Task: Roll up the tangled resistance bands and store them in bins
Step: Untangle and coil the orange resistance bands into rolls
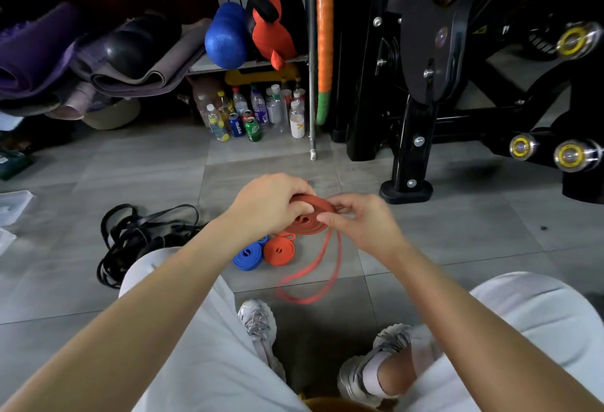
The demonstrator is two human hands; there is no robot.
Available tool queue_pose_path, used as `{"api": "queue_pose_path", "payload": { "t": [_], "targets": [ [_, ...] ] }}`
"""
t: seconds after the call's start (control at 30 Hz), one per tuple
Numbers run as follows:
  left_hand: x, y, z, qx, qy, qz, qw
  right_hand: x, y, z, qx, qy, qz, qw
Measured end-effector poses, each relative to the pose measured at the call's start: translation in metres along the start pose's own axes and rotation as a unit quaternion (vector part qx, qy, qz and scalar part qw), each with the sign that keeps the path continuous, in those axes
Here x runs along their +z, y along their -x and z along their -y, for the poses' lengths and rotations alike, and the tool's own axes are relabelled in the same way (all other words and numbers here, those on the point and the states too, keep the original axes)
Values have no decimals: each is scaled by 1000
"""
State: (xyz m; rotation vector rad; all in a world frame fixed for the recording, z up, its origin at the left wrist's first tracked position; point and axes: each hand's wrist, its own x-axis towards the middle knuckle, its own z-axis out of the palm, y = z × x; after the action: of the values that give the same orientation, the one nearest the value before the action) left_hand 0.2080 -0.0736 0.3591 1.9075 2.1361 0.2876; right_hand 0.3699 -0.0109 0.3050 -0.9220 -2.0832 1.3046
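Farthest left, at the edge of view, lay a pale translucent container point(14, 204), possibly one of the bins, though too little showed to be sure. Right of it a tangle of black bands point(143, 238) sprawled on the grey floor point(457, 232), not yet rolled. Then came a blue roll point(248, 256) and, just beside it, a small orange roll point(278, 251), probably parked together as finished coils awaiting storage. Above them the left hand point(268, 205) gripped a half-wound orange band point(309, 225), fingers curled over the coil, seemingly to stop its turns springing loose. The right hand point(362, 225) pinched the coil's outer edge, apparently guiding the next wrap. From there the loose tail point(304, 301) hung down and looped on the floor, slack enough to wind in.
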Motion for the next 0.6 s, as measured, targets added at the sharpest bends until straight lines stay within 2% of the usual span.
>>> {"api": "queue_pose_path", "payload": {
  "t": [0.13, 0.23, 0.37, 0.47, 0.6],
  "targets": [
    [-2, 3, -1, 8, 20, -5, 1000, -4, 4, 0, 7, -39, 9, 999],
    [-3, 6, 1, 2, 129, -30, 991, -7, 9, -3, 15, -112, -2, 994],
    [-2, 10, -1, -43, 329, -61, 941, -13, 16, -5, 13, -205, -31, 978],
    [0, 14, -3, -63, 433, -68, 897, -21, 22, -5, 14, -193, -46, 980],
    [11, 17, -10, -102, 507, -57, 854, -26, 23, -7, 27, -169, -47, 984]
  ]
}}
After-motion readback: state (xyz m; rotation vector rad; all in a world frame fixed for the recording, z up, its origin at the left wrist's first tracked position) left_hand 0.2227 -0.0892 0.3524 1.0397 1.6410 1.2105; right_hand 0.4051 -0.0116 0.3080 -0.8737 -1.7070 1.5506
